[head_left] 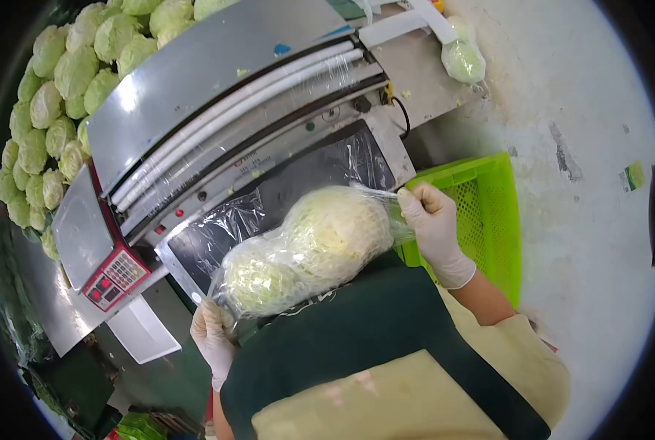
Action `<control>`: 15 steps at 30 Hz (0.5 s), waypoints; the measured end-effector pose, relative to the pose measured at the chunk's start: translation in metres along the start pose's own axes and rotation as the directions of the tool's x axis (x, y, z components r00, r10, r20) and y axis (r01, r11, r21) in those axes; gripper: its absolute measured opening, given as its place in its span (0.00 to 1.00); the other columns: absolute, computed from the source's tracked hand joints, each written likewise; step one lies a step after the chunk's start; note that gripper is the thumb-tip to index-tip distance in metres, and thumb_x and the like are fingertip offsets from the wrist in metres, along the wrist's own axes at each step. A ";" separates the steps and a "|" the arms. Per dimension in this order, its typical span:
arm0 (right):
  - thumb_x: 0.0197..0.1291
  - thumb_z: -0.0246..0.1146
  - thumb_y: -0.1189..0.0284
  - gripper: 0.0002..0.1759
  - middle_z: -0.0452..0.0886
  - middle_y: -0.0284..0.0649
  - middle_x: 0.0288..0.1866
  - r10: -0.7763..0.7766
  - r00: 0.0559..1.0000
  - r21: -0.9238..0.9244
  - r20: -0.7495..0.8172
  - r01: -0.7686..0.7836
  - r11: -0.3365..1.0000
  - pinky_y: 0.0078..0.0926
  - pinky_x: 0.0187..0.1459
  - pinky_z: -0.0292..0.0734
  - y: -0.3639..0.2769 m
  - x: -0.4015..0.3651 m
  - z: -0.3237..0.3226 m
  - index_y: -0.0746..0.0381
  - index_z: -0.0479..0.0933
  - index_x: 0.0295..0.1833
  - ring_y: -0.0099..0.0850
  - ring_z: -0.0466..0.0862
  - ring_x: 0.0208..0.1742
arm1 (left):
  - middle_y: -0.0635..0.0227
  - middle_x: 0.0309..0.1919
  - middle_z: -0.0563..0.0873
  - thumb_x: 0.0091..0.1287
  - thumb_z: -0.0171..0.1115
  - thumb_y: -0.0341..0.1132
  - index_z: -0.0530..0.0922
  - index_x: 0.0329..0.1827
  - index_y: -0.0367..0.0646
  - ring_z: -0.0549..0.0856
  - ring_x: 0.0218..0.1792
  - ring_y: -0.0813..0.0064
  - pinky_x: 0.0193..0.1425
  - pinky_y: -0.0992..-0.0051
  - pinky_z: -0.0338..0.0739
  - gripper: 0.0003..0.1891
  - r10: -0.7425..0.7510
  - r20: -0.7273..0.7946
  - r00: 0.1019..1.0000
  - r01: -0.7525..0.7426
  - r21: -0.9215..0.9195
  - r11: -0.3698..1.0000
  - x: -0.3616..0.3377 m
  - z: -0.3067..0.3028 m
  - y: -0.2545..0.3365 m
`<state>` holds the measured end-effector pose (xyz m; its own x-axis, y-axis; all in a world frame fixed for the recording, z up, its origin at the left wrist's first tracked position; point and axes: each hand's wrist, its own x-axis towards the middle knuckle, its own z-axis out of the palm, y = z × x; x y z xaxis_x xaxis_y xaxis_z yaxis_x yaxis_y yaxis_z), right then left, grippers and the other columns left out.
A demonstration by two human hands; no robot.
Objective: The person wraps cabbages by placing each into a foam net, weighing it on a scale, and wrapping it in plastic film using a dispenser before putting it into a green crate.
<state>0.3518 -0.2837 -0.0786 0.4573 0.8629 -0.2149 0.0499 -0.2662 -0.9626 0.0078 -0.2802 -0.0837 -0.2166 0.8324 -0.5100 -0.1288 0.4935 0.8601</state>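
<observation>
Two pale green cabbages, a smaller one [258,280] and a larger one [336,233], lie side by side in clear plastic film in front of my apron. My left hand [213,339], in a white glove, is closed on the gathered film at the left end. At the other end, my gloved right hand [432,227] pinches the film, stretched out from the larger cabbage. The dark plate [269,192] of the wrapping machine [228,165] sits just beyond the cabbages, with loose film on it.
Many unwrapped cabbages [76,71] are piled at the upper left. A red scale [115,277] stands left of the machine. A green crate [505,220] is by my right hand. Wrapped produce [463,61] lies at the upper right, on the metal table's [423,77] corner.
</observation>
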 end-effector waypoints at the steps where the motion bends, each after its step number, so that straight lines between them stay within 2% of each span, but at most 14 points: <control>1: 0.67 0.67 0.71 0.16 0.70 0.22 0.25 0.025 1.000 -0.028 -0.001 -0.025 0.999 0.16 0.30 0.62 -0.001 -0.001 -0.003 0.64 0.73 0.27 0.13 0.65 0.28 | 0.80 0.15 0.68 0.77 0.57 0.47 0.71 0.24 0.49 0.61 0.15 0.89 0.18 0.81 0.49 0.21 0.002 0.013 1.000 -0.002 -0.002 1.000 -0.002 -0.004 -0.005; 3: 0.67 0.67 0.71 0.16 0.70 0.22 0.25 0.043 0.999 -0.085 -0.010 -0.044 0.995 0.15 0.30 0.61 0.009 -0.002 -0.015 0.64 0.72 0.28 0.12 0.65 0.28 | 0.80 0.15 0.67 0.78 0.56 0.46 0.70 0.26 0.48 0.60 0.14 0.88 0.18 0.81 0.50 0.20 -0.030 0.015 0.999 0.030 -0.024 0.999 -0.002 -0.014 -0.015; 6: 0.67 0.67 0.70 0.16 0.70 0.23 0.25 0.079 0.997 -0.083 -0.006 -0.079 0.993 0.14 0.30 0.60 0.017 0.012 -0.019 0.63 0.72 0.28 0.12 0.64 0.28 | 0.80 0.15 0.66 0.78 0.56 0.44 0.70 0.27 0.48 0.60 0.15 0.88 0.19 0.80 0.51 0.18 -0.105 -0.078 0.991 0.100 -0.065 0.993 0.008 -0.011 -0.020; 7: 0.67 0.67 0.70 0.16 0.69 0.22 0.25 0.068 0.998 -0.101 0.014 -0.066 0.993 0.14 0.30 0.60 0.022 0.020 -0.021 0.63 0.73 0.28 0.11 0.64 0.28 | 0.81 0.15 0.67 0.77 0.57 0.47 0.72 0.25 0.48 0.61 0.15 0.88 0.19 0.80 0.52 0.21 -0.044 -0.048 0.998 0.042 -0.038 0.998 0.013 -0.014 -0.029; 8: 0.67 0.67 0.69 0.16 0.69 0.22 0.25 0.054 0.998 -0.121 0.029 -0.051 0.991 0.14 0.30 0.60 0.028 0.029 -0.023 0.63 0.73 0.28 0.11 0.64 0.29 | 0.81 0.15 0.68 0.77 0.58 0.45 0.73 0.24 0.47 0.61 0.16 0.88 0.20 0.80 0.52 0.20 0.005 -0.084 0.996 -0.002 0.039 0.999 0.019 -0.014 -0.032; 9: 0.65 0.69 0.69 0.15 0.72 0.26 0.22 0.019 1.000 -0.236 0.015 -0.015 0.972 0.18 0.27 0.63 0.034 0.036 -0.023 0.63 0.74 0.28 0.16 0.67 0.24 | 0.80 0.16 0.70 0.76 0.59 0.43 0.73 0.24 0.47 0.62 0.16 0.87 0.20 0.81 0.53 0.20 0.053 -0.114 0.992 -0.039 0.117 0.992 0.025 -0.012 -0.035; 10: 0.64 0.70 0.69 0.14 0.73 0.29 0.22 -0.161 0.986 -0.396 0.031 0.160 0.904 0.21 0.27 0.65 0.039 0.041 -0.018 0.63 0.75 0.29 0.20 0.69 0.23 | 0.79 0.16 0.71 0.76 0.60 0.41 0.74 0.23 0.47 0.63 0.16 0.87 0.21 0.81 0.54 0.19 0.100 -0.138 0.985 -0.071 0.196 0.978 0.032 -0.009 -0.040; 11: 0.62 0.70 0.69 0.14 0.74 0.33 0.22 -0.334 0.940 -0.538 0.075 0.320 0.780 0.23 0.26 0.66 0.043 0.045 -0.008 0.63 0.75 0.29 0.24 0.72 0.22 | 0.75 0.15 0.74 0.73 0.64 0.39 0.78 0.23 0.44 0.66 0.16 0.84 0.21 0.80 0.59 0.17 0.362 -0.155 0.919 -0.298 0.327 0.897 0.044 -0.006 -0.059; 12: 0.61 0.71 0.69 0.13 0.76 0.36 0.22 -0.485 0.862 -0.656 0.144 0.451 0.606 0.26 0.25 0.68 0.048 0.050 0.001 0.63 0.76 0.29 0.27 0.74 0.21 | 0.73 0.15 0.75 0.72 0.65 0.38 0.79 0.24 0.43 0.68 0.16 0.83 0.22 0.79 0.61 0.16 0.481 -0.140 0.865 -0.361 0.492 0.793 0.049 0.002 -0.058; 13: 0.58 0.72 0.71 0.11 0.78 0.43 0.25 -0.571 0.791 -0.662 0.220 0.551 0.508 0.32 0.25 0.71 0.053 0.057 0.010 0.63 0.77 0.30 0.37 0.79 0.22 | 0.70 0.16 0.76 0.71 0.66 0.37 0.80 0.25 0.43 0.70 0.16 0.81 0.23 0.79 0.63 0.15 0.583 -0.099 0.806 -0.397 0.641 0.657 0.052 0.011 -0.058; 14: 0.58 0.72 0.71 0.11 0.79 0.43 0.26 -0.580 0.773 -0.648 0.258 0.584 0.489 0.31 0.25 0.72 0.053 0.059 0.021 0.63 0.78 0.30 0.37 0.79 0.23 | 0.68 0.16 0.78 0.71 0.67 0.36 0.81 0.26 0.42 0.71 0.16 0.79 0.23 0.78 0.65 0.13 0.669 -0.035 0.742 -0.410 0.766 0.496 0.055 0.021 -0.058; 15: 0.58 0.72 0.71 0.10 0.79 0.43 0.27 -0.589 0.752 -0.633 0.296 0.616 0.469 0.30 0.26 0.73 0.052 0.061 0.033 0.63 0.78 0.31 0.38 0.80 0.23 | 0.63 0.21 0.82 0.64 0.70 0.33 0.82 0.29 0.43 0.77 0.20 0.72 0.27 0.73 0.70 0.07 0.681 0.013 0.732 -0.422 0.793 0.438 0.058 0.029 -0.058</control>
<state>0.3532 -0.2306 -0.1478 0.0516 0.9330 0.3562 0.8671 0.1351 -0.4795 0.0310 -0.2532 -0.1632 -0.2334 0.9488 0.2128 0.8027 0.0645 0.5929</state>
